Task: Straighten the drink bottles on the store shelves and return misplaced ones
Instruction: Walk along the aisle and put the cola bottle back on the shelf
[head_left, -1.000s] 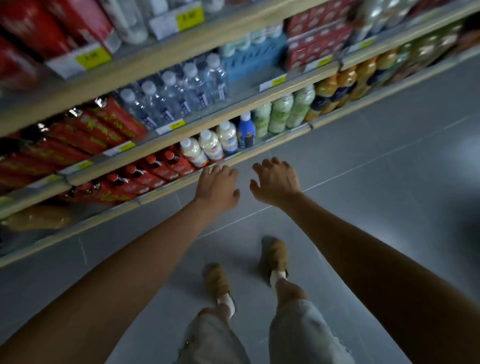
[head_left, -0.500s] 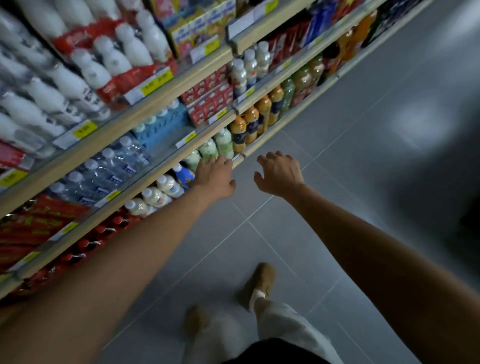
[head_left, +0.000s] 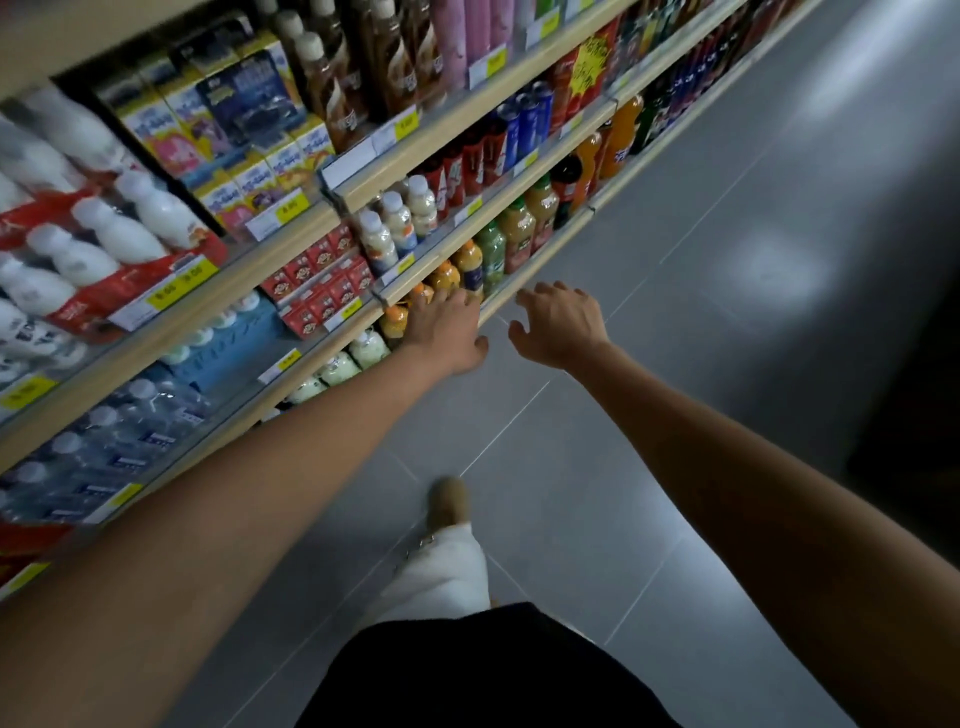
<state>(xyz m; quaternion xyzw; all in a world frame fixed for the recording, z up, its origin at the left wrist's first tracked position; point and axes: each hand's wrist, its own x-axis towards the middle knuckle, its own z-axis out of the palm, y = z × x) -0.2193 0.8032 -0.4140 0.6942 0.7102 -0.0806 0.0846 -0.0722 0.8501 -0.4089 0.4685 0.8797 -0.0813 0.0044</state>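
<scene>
Both my arms reach forward along a store shelf unit on the left. My left hand (head_left: 449, 332) hovers with relaxed fingers at the front of the bottom shelf (head_left: 524, 288), just before the orange juice bottles (head_left: 447, 275); whether it touches them I cannot tell. My right hand (head_left: 558, 325) hangs open over the floor, to the right of the shelf edge, holding nothing. Pale green bottles (head_left: 337, 369) stand left of my left hand. A green bottle (head_left: 491, 254) and larger amber juice bottles (head_left: 519, 231) stand farther along the same shelf.
Upper shelves hold white milk bottles (head_left: 104, 244), juice cartons (head_left: 249, 156), small red cartons (head_left: 317, 280), water bottles (head_left: 130, 431), red and blue cans (head_left: 498, 140). Grey tiled floor (head_left: 701, 364) stretches to the right. My leg and shoe (head_left: 449, 501) are below.
I have walked along the aisle; the shelves slid left and back. Both hands moved from the white and pale green bottles to the orange juice bottles, still holding nothing.
</scene>
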